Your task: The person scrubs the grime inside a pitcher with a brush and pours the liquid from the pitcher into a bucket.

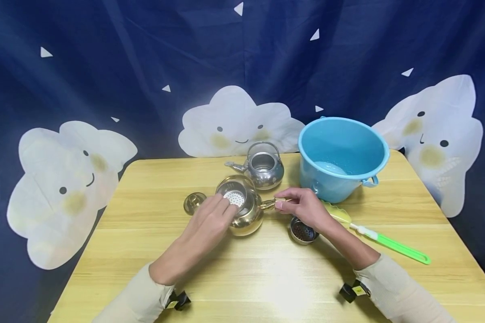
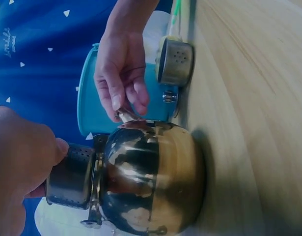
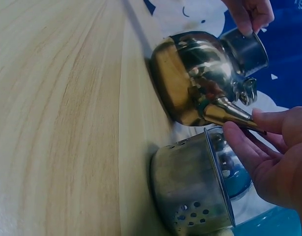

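Note:
A shiny gold teapot (image 1: 248, 224) stands on the table in front of me. My left hand (image 1: 212, 217) grips the rim of a metal strainer basket (image 2: 69, 179) between thumb and fingers, right at the teapot's mouth. Its perforated bottom shows in the head view. On the other side, my right hand (image 1: 309, 208) pinches the tip of the teapot's spout (image 3: 227, 112) with thumb and fingertips. A second metal strainer (image 1: 303, 231), with holes in its side, sits on the table below the right hand.
A gold lid (image 1: 194, 203) lies left of the teapot. Behind it stands a silver kettle (image 1: 268, 179) with its handle up and no lid. To the right are a light blue bucket (image 1: 339, 179) and a green-handled brush (image 1: 400, 246), its yellow head near the bucket.

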`<action>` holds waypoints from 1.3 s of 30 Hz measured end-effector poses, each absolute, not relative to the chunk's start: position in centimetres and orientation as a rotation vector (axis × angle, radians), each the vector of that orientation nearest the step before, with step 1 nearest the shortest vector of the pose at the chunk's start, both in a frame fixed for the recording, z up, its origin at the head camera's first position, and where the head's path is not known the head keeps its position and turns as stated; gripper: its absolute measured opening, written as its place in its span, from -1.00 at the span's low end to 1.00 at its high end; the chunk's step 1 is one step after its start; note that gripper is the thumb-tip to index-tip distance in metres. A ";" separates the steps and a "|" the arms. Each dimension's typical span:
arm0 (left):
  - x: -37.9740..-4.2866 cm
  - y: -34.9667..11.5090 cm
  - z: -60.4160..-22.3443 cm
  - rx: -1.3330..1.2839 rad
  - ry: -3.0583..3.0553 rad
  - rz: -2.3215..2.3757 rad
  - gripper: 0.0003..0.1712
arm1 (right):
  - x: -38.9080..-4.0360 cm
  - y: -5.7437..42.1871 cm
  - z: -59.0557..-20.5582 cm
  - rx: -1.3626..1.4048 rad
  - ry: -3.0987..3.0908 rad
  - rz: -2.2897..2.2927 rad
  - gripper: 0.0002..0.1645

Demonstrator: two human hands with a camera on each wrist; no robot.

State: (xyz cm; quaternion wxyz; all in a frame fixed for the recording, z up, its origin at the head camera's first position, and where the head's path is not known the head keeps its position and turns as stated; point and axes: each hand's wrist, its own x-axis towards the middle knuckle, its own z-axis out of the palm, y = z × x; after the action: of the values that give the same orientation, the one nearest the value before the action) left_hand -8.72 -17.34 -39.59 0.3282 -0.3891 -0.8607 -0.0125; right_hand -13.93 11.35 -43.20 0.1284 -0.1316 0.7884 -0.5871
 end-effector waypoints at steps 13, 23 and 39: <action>-7.8 -19.1 -38.6 -0.990 -2.254 -0.036 -0.94 | -14.0 11.3 -43.1 -0.380 2.275 -1.715 -0.57; -7.1 -20.7 -39.2 -0.977 -2.219 -0.055 -0.79 | -14.0 11.3 -43.2 -0.387 2.292 -1.699 -0.59; -6.2 -23.1 -40.2 -0.876 -2.237 -0.093 -0.75 | -13.8 11.3 -42.8 -0.382 2.326 -1.664 -0.58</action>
State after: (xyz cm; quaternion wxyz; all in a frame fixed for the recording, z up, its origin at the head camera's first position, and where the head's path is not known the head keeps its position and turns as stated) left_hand -6.21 -23.14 -40.19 0.3603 -0.3400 -0.8679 -0.0360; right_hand -13.78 11.26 -42.82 0.1278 -0.1315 0.7995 -0.5720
